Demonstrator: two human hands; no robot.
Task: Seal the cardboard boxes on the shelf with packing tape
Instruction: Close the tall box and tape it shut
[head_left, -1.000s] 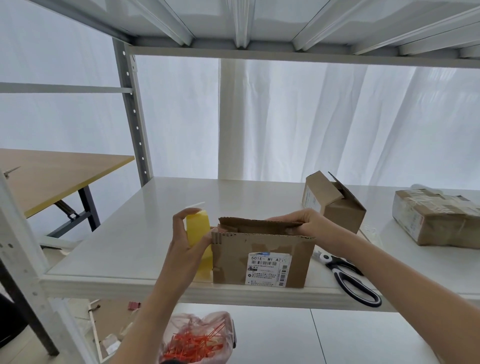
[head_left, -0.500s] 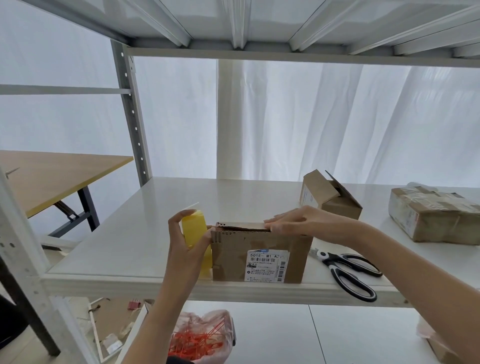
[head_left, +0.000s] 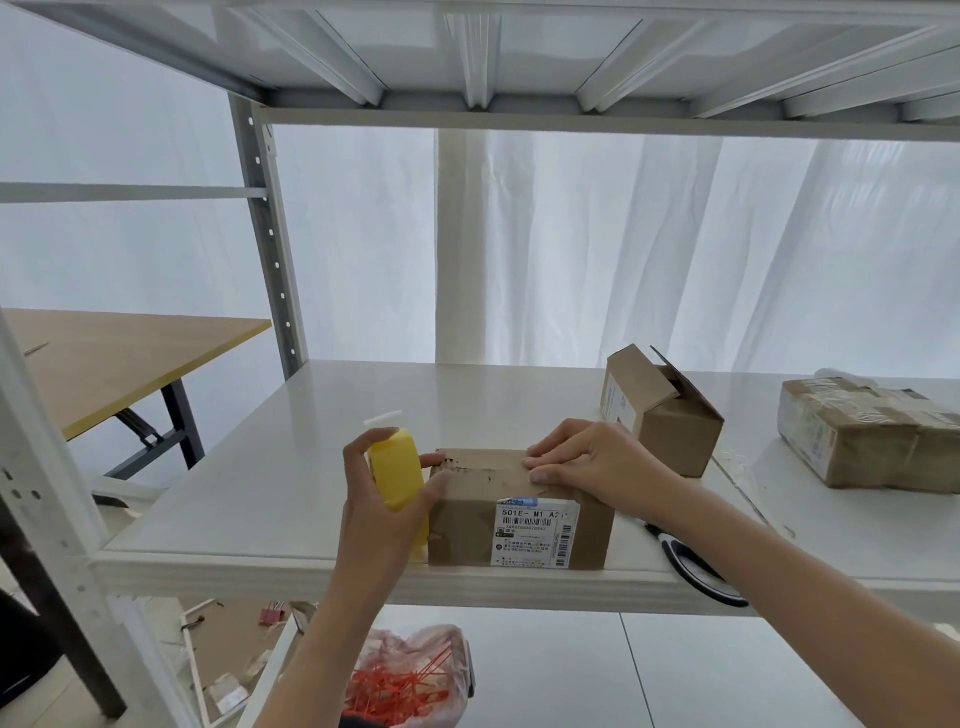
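Observation:
A small brown cardboard box (head_left: 467, 525) with a white barcode label stands at the front edge of the white shelf (head_left: 260, 493). Its top flaps lie folded down. My right hand (head_left: 582, 462) presses flat on the flaps at the box's right end. My left hand (head_left: 384, 499) grips a yellow tape roll (head_left: 397, 475) held upright against the box's left end. A loose white tape end sticks up above the roll.
Behind and to the right stands another small box (head_left: 670, 421) with its flaps open. A taped parcel (head_left: 872, 441) lies at the far right. Scissors (head_left: 691, 566) lie under my right forearm. Below the shelf is a bag of orange ties (head_left: 410, 680). A wooden table (head_left: 114, 358) stands left.
The box's flaps, raised a second ago, are folded down. My right hand has gone from holding the rear flap to pressing flat on the top. The left hand kept the roll in place.

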